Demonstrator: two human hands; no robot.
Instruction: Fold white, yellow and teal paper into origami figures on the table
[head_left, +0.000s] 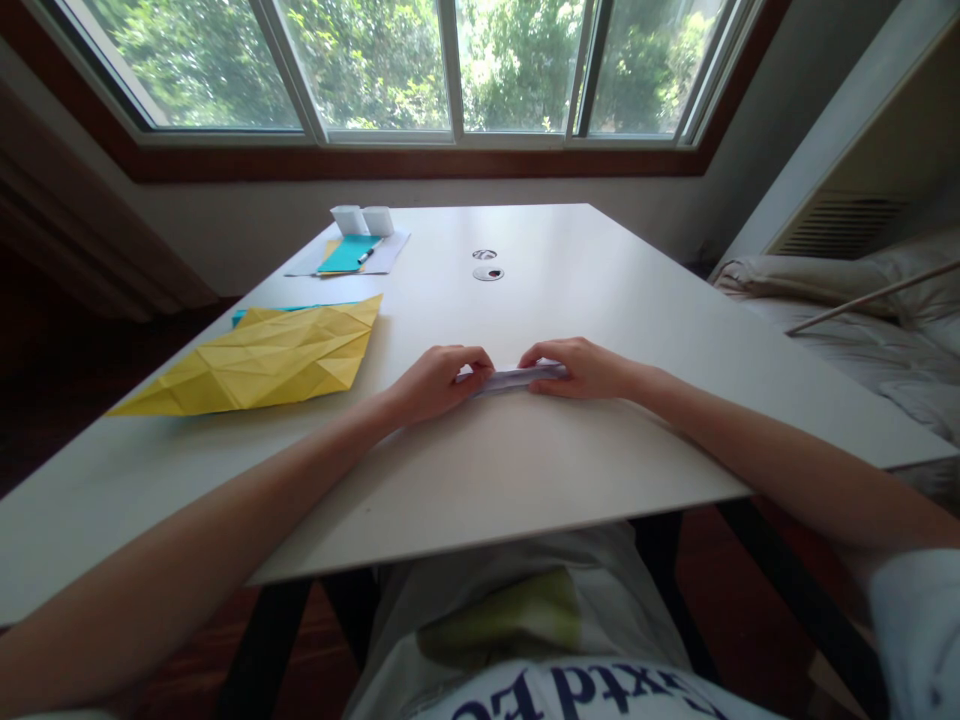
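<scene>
paper strip (516,378) pinched at both ends, lying near the middle of the white table (637,330).

thin and light, it likely creases easily and slides on the smooth top, so the ends look like the best places to hold; it is a narrow, pale folded band. left hand (435,382) and right hand (581,367) both have fingers pressed together on it. further left lies a creased yellow sheet (262,358) over a teal one (244,315); beyond, a teal pad (349,253) with a pen (366,256).
</scene>
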